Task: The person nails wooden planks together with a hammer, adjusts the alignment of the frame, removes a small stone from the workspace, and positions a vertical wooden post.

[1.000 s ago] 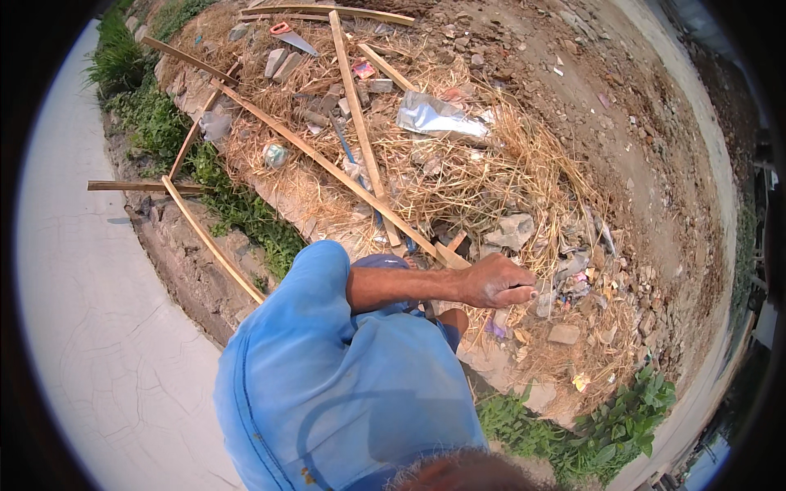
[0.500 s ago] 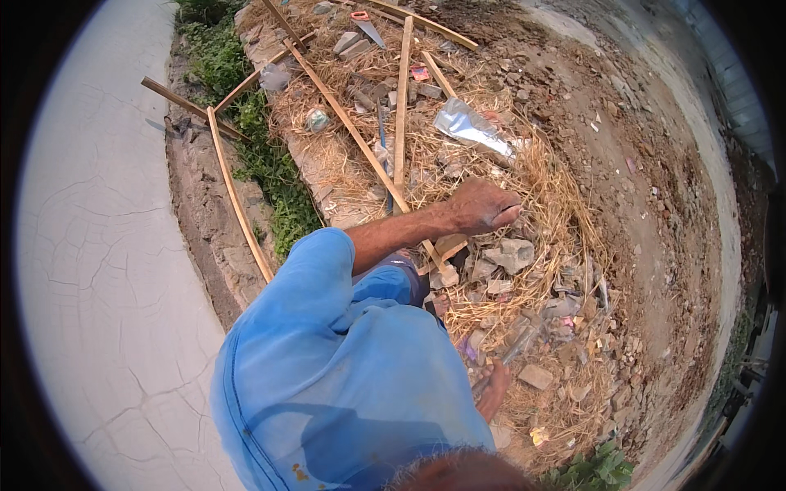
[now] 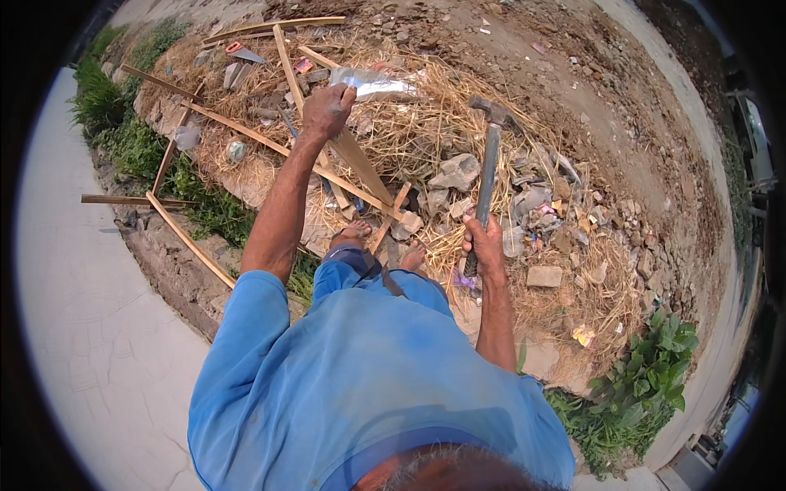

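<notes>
My left hand [image 3: 326, 112] is closed in a fist around the upper end of a wooden stake [image 3: 362, 168]. The stake slants down toward the ground by my feet, and its lower end meets other strips of wood there. In my right hand [image 3: 485, 241] is a hammer [image 3: 489, 172], gripped near the bottom of its handle. Its metal head points away from me, over straw and rubble. A long wooden batten [image 3: 270, 142] lies on the ground beneath my left forearm, crossed near my feet by a short strip of wood [image 3: 390, 217].
A handsaw [image 3: 244, 52] with an orange handle lies at the far left near more battens. A shiny silver sheet [image 3: 372, 83] rests on the straw. Broken stones [image 3: 455, 172] and litter surround my bare feet. Green plants and a pale paved strip [image 3: 106, 286] run along the left.
My view has turned and my left hand now shows farther left, with the stake in plain sight. My right hand has come up with the hammer, which was low and blurred before.
</notes>
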`<action>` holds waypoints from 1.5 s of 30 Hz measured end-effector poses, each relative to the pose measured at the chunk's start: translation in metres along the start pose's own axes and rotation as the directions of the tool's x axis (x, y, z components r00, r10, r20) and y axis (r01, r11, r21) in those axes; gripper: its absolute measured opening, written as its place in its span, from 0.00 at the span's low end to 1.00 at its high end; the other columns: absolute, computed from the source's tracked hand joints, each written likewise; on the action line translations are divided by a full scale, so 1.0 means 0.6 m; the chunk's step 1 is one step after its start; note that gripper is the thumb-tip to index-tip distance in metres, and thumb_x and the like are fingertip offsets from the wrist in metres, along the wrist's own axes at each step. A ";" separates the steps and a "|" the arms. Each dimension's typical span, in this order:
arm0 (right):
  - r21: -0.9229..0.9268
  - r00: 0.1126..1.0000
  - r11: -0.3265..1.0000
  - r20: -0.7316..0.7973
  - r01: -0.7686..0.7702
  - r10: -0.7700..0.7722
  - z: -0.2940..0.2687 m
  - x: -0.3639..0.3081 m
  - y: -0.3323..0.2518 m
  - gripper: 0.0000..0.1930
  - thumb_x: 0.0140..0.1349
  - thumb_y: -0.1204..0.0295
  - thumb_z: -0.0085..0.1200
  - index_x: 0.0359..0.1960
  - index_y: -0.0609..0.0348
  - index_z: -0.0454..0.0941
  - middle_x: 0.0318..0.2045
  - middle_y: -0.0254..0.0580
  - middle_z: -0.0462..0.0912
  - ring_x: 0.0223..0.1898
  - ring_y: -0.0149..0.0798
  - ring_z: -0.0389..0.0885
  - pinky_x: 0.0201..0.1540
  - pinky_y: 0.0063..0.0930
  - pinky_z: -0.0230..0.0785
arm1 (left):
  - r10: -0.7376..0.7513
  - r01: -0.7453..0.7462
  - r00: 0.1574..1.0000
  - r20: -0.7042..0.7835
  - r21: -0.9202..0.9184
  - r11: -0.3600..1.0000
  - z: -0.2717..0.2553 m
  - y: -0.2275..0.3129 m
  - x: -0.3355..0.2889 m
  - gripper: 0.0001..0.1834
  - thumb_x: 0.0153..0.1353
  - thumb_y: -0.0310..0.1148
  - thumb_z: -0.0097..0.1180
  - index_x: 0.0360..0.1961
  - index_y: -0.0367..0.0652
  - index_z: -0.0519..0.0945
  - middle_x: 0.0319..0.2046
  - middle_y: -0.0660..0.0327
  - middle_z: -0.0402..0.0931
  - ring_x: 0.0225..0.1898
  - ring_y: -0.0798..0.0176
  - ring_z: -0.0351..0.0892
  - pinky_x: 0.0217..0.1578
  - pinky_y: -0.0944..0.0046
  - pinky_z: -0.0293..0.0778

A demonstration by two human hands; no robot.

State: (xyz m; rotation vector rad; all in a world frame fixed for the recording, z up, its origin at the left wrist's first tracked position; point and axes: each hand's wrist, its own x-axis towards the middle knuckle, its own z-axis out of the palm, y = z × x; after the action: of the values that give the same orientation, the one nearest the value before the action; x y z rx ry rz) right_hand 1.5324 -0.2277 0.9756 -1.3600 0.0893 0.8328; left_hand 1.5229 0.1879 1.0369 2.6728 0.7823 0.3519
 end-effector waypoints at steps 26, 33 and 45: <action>0.045 0.996 0.996 0.052 -0.073 0.071 -0.124 0.006 0.111 0.10 0.64 0.73 0.58 0.42 0.53 0.68 0.22 0.31 0.72 0.16 0.24 0.71 0.15 0.23 0.66 | 0.025 -0.022 0.999 0.044 -0.067 0.998 0.036 0.012 0.060 0.24 0.70 0.54 0.45 0.37 0.46 0.84 0.31 0.49 0.83 0.35 0.42 0.83 0.39 0.45 0.76; -0.164 0.808 0.799 -0.244 -0.579 0.536 -0.187 -0.009 0.316 0.05 0.65 0.74 0.57 0.38 0.58 0.72 0.19 0.33 0.72 0.14 0.30 0.71 0.12 0.30 0.66 | 0.022 -0.018 0.998 0.055 -0.086 0.996 0.020 -0.009 0.062 0.24 0.69 0.52 0.45 0.31 0.42 0.80 0.25 0.47 0.79 0.30 0.41 0.81 0.34 0.45 0.73; -0.766 0.960 0.625 0.034 -0.153 0.276 -0.141 -0.274 0.285 0.12 0.63 0.67 0.61 0.31 0.66 0.80 0.23 0.45 0.79 0.21 0.42 0.76 0.27 0.45 0.73 | 0.104 -0.104 0.995 -0.005 -0.128 0.986 -0.035 -0.058 0.046 0.23 0.67 0.49 0.45 0.29 0.41 0.80 0.20 0.45 0.77 0.25 0.40 0.80 0.30 0.43 0.75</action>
State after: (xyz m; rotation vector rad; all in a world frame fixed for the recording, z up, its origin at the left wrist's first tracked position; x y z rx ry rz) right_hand 1.3506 -0.3836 0.8980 -2.1066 -0.2570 1.2568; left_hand 1.5222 0.2364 1.0468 2.5978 0.5998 0.4107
